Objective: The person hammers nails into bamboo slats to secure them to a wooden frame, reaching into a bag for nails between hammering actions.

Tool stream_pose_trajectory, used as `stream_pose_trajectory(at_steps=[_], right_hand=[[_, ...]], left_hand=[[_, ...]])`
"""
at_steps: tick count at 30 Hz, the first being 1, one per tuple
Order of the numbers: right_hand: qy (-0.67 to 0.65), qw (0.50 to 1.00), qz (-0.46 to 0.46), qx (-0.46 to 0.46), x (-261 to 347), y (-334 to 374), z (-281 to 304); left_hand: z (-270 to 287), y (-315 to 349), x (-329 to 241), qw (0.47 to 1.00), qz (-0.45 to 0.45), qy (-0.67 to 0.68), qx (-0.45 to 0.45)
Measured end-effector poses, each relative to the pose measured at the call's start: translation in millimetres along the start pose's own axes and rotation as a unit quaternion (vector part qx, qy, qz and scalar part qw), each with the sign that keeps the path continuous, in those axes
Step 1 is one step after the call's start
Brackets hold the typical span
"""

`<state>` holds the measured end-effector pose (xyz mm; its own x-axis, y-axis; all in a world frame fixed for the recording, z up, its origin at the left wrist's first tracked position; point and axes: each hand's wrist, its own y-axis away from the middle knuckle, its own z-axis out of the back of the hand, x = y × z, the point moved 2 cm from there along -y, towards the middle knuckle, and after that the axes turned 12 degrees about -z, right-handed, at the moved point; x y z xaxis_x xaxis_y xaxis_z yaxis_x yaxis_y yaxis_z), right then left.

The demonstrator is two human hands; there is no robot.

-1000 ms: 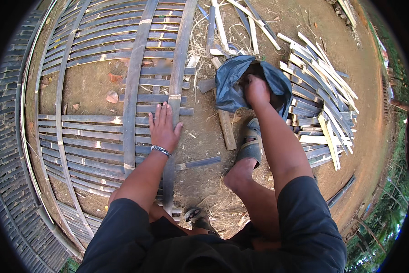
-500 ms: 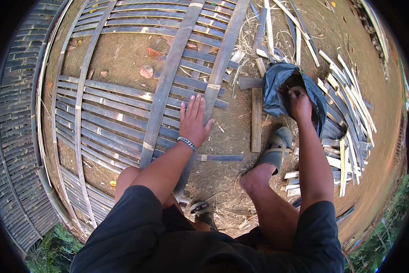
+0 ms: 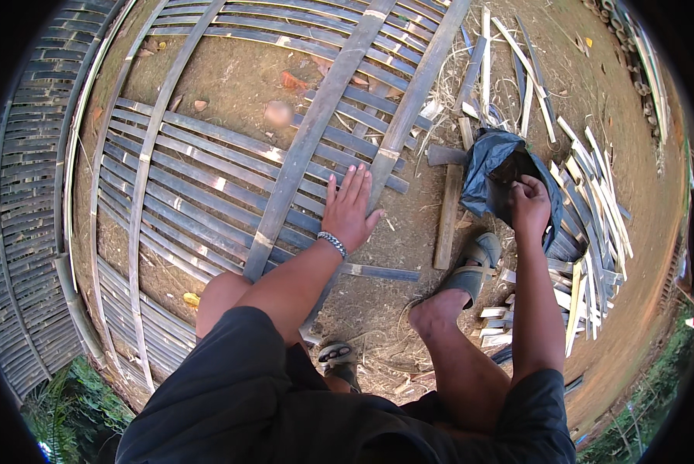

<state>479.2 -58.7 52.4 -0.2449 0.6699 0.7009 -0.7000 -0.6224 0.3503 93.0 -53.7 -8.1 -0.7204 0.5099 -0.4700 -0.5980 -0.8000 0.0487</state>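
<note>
A: What lies closest to the person?

B: The grey-green strapped sandal on the right foot, planted on the bare brown ground. Just beyond, the left hand lies flat, palm down and thumb spread wide, gripping nothing.

A: What is under it?

B: The right side of a lattice of long, dark, flat split-bamboo strips, laid on the ground. The hand probably rests there to brace the leaning body, perhaps to steady the strips too.

A: And the right hand?

B: It is at the mouth of a crumpled dark blue-grey plastic bag, fingers curled narrowly together. I cannot tell whether they pinch anything small. The bag sits beside the lattice, seemingly to keep it within reach.

A: What lies around the bag?

B: A wooden-handled tool with a dark metal head just left of it, likely kept handy, and a heap of pale and dark split-bamboo pieces to its right.

A: What differs from half a second ago?

B: The right hand, then deeper inside, is now nearer the bag's rim; the left stays flat on the lattice.
</note>
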Motion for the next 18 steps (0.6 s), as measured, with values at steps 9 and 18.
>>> stream_pose_trajectory(at_steps=[9, 18], right_hand=[[-0.243, 0.886, -0.079, 0.387, 53.2, 157.0, -73.5], [-0.4, 0.774, -0.285, 0.399, 9.7, 209.5, -127.4]], left_hand=[[36.9, 36.0, -79.5, 0.821, 0.127, 0.529, -0.169], [32.6, 22.0, -99.0, 0.543, 0.322, 0.727, -0.27]])
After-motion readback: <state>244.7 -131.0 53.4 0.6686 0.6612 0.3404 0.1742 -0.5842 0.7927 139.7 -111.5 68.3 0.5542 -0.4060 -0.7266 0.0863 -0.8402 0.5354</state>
